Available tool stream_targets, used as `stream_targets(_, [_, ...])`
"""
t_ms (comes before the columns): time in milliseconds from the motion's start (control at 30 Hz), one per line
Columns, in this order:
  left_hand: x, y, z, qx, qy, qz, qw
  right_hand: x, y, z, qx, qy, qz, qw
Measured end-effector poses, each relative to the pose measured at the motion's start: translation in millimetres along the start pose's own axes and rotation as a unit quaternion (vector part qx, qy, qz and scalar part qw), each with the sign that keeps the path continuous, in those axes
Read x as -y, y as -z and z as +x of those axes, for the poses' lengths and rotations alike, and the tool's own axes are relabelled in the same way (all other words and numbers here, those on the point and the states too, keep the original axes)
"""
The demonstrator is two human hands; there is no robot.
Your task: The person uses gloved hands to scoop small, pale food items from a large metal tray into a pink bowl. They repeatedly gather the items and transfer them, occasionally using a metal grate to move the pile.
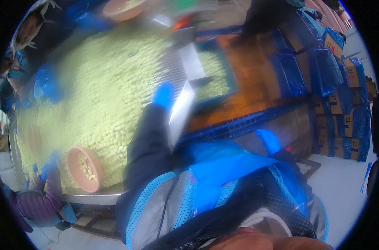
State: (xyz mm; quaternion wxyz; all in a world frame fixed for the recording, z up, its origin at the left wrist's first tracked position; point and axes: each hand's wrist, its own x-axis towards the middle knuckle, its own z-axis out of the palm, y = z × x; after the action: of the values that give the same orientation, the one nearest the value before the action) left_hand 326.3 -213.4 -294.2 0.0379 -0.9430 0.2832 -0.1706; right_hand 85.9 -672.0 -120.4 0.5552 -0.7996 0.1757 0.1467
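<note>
My left hand [165, 93], in a blue glove, reaches over the edge of a slotted metal chute [173, 68] where it meets a wide heap of pale green, bean-like pieces [108, 81]. Whether its fingers hold anything is hidden by blur. The heap covers a metal-edged table. Past the chute's end, a dark teal crate [231, 75] holds more of the same pieces. My right hand [269, 140], also blue-gloved, hangs beside the blue apron at the right, with its fingers extended and nothing visible in it.
Orange bowls [97, 168] with pale pieces rest on the heap. An orange surface [248, 81] with a blue grated edge [227, 126] lies beyond the crate. Cartons in blue plastic [326, 72] are stacked at the right. Several co-workers stand around the table, one in a purple jacket [36, 203].
</note>
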Motion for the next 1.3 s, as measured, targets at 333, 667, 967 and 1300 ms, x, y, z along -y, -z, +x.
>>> stream_targets(333, [-18.6, 106.9, 11.8, 0.275, 0.091, -0.409, 0.866, 180.6, -107.8, 109.8, 0.072, 0.164, 0.057, 0.982])
stream_targets(667, [-31.2, 64.0, -32.2, 0.174, 0.141, -0.413, 0.883, 126.4, -333.0, 504.6, -0.032, 0.192, -0.188, 0.963])
stream_targets(967, [-38.3, 44.1, -73.8, 0.082, 0.207, -0.378, 0.899, 146.2, -408.2, 455.5, -0.111, 0.290, -0.324, 0.893])
stream_targets(1300, [-23.9, 54.7, -54.3, 0.088, 0.155, -0.353, 0.918, 166.7, -399.3, 461.0, -0.193, 0.422, -0.290, 0.837])
